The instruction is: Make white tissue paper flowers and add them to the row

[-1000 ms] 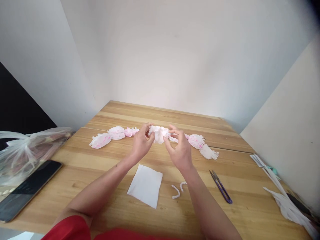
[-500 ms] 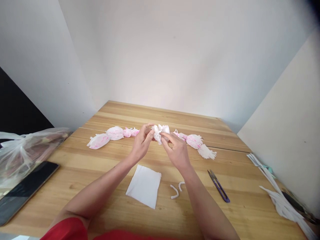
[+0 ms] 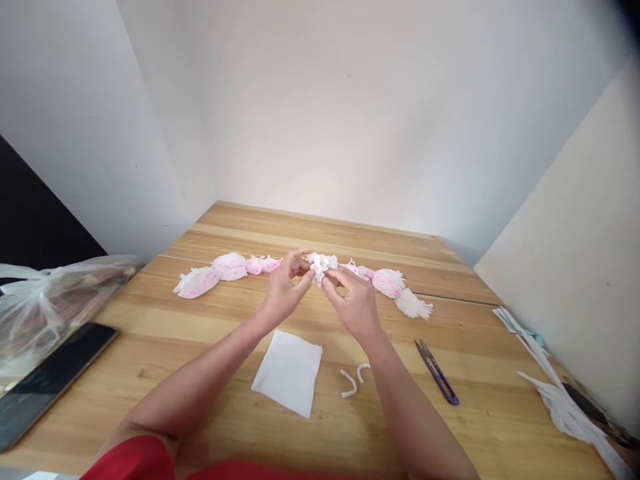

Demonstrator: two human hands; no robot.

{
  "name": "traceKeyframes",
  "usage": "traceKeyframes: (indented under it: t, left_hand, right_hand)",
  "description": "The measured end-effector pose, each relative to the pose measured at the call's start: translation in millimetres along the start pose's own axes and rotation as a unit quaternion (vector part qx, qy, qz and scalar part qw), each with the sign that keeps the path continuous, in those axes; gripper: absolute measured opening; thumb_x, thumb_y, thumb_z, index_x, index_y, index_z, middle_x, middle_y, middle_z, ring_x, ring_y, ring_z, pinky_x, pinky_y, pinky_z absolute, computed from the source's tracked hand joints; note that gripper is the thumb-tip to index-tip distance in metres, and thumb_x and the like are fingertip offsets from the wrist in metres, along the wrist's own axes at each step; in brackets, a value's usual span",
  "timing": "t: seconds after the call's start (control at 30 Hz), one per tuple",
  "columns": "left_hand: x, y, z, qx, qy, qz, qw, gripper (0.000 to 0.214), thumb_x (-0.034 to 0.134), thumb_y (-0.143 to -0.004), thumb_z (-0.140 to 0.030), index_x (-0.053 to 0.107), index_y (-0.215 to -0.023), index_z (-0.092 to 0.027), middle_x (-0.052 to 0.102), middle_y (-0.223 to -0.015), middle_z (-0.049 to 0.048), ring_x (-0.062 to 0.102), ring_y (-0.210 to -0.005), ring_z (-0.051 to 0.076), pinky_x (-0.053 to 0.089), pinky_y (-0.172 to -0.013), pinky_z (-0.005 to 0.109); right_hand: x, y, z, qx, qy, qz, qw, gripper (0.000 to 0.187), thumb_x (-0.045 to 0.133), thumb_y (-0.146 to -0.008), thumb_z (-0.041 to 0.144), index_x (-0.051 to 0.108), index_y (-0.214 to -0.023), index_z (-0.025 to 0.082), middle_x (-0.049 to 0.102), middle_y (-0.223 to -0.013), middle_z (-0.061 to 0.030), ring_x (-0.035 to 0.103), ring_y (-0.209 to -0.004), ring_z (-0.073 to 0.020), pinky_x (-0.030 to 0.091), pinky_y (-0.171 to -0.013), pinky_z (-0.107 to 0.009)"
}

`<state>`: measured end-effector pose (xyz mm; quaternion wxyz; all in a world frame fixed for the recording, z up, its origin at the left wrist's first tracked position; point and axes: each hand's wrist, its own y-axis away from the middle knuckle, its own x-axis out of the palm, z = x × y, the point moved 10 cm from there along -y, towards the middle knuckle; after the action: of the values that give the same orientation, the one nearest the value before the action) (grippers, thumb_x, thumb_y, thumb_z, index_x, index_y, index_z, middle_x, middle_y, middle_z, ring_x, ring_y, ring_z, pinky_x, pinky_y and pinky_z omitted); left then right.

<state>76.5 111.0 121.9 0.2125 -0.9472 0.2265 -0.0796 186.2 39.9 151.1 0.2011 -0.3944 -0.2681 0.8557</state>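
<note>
Between my hands is a crumpled white tissue paper flower (image 3: 323, 265) with ruffled edges. My left hand (image 3: 287, 283) pinches its left side with thumb and fingers. From the right, my right hand (image 3: 353, 297) grips the lower part of the same flower. Behind the hands lie pink-and-white tissue bunches, some to the left (image 3: 230, 266) and some to the right (image 3: 389, 283); the middle of that row is hidden. Closer to me on the table are a white paper sheet (image 3: 289, 375) and two short white twisted strips (image 3: 349, 385).
Purple-handled thread snips (image 3: 437, 373) lie right of my right forearm. A dark phone (image 3: 50, 383) and a clear plastic bag (image 3: 55, 303) are at the left edge. White strips (image 3: 563, 407) lie along the right side of the wooden table (image 3: 210, 427), with walls behind it.
My fingers have shifted slightly on the tissue flower, and its ruffles sit a little differently, turned and more bunched. Everything lying on the table stays where it was.
</note>
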Motion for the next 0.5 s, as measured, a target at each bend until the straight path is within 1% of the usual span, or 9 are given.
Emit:
traceKeyframes:
  t: [0.07, 0.17, 0.23, 0.3, 0.4, 0.5]
  left_hand:
    - [-1.4, -0.3, -2.1, 0.003, -0.012, -0.007, 1.000, 0.031, 0.059, -0.082, -0.022, 0.053, -0.112, -0.019, 0.059, -0.078, -0.0009, 0.058, -0.076, 0.012, 0.045, -0.077, 0.025]
    - [-4.7, -0.8, -2.6, 0.009, -0.023, -0.014, 1.000, 0.030, 0.056, -0.084, -0.022, 0.053, -0.113, -0.020, 0.057, -0.076, -0.0014, 0.055, -0.072, 0.011, 0.043, -0.072, 0.023]
    - [-6.0, -0.7, -1.8, 0.012, -0.018, -0.011, 1.000, 0.030, 0.054, -0.086, -0.024, 0.051, -0.115, -0.019, 0.057, -0.076, -0.0010, 0.054, -0.071, 0.011, 0.043, -0.070, 0.023]
    - [-5.0, -0.4, -1.5, 0.010, -0.006, 0.002, 1.000, 0.030, 0.052, -0.089, -0.027, 0.050, -0.117, -0.019, 0.058, -0.078, 0.0000, 0.055, -0.073, 0.012, 0.043, -0.071, 0.024]
    - [-1.9, 0.1, -2.2, 0.002, -0.002, 0.017, 1.000, 0.034, 0.055, -0.088, -0.030, 0.047, -0.119, -0.018, 0.061, -0.081, 0.0012, 0.058, -0.078, 0.013, 0.045, -0.075, 0.026]
    - [-3.2, -0.4, -3.5, -0.001, -0.019, 0.002, 1.000, 0.037, 0.060, -0.084, -0.025, 0.048, -0.118, -0.019, 0.059, -0.079, 0.0000, 0.057, -0.075, 0.012, 0.045, -0.074, 0.025]
  right_hand:
    - [-0.1, 0.1, -2.8, 0.010, -0.018, 0.000, 1.000, 0.020, 0.049, -0.087, 0.023, 0.069, -0.086, 0.022, 0.069, -0.082, -0.0031, 0.062, -0.072, -0.0161, 0.050, -0.071, -0.029]
    - [0.5, -0.2, -6.9, 0.033, -0.056, 0.010, 0.998, 0.021, 0.048, -0.087, 0.024, 0.069, -0.086, 0.023, 0.070, -0.083, -0.0019, 0.063, -0.074, -0.0157, 0.052, -0.071, -0.028]
    - [-0.3, -0.4, -8.1, 0.043, -0.071, 0.011, 0.996, 0.021, 0.048, -0.087, 0.024, 0.069, -0.087, 0.024, 0.070, -0.085, -0.0016, 0.063, -0.076, -0.0159, 0.053, -0.072, -0.028]
    - [-0.9, -0.5, -8.1, 0.046, -0.075, 0.011, 0.996, 0.020, 0.049, -0.087, 0.024, 0.069, -0.088, 0.024, 0.070, -0.087, -0.0016, 0.064, -0.077, -0.0158, 0.053, -0.072, -0.027]
    - [0.0, -0.4, -7.1, 0.044, -0.070, 0.015, 0.996, 0.021, 0.049, -0.087, 0.024, 0.070, -0.090, 0.024, 0.071, -0.088, -0.0019, 0.064, -0.077, -0.0158, 0.053, -0.071, -0.027]
    - [-0.2, -0.5, -5.4, 0.039, -0.058, 0.014, 0.997, 0.021, 0.049, -0.088, 0.025, 0.069, -0.089, 0.024, 0.070, -0.085, -0.0020, 0.063, -0.076, -0.0158, 0.053, -0.072, -0.028]
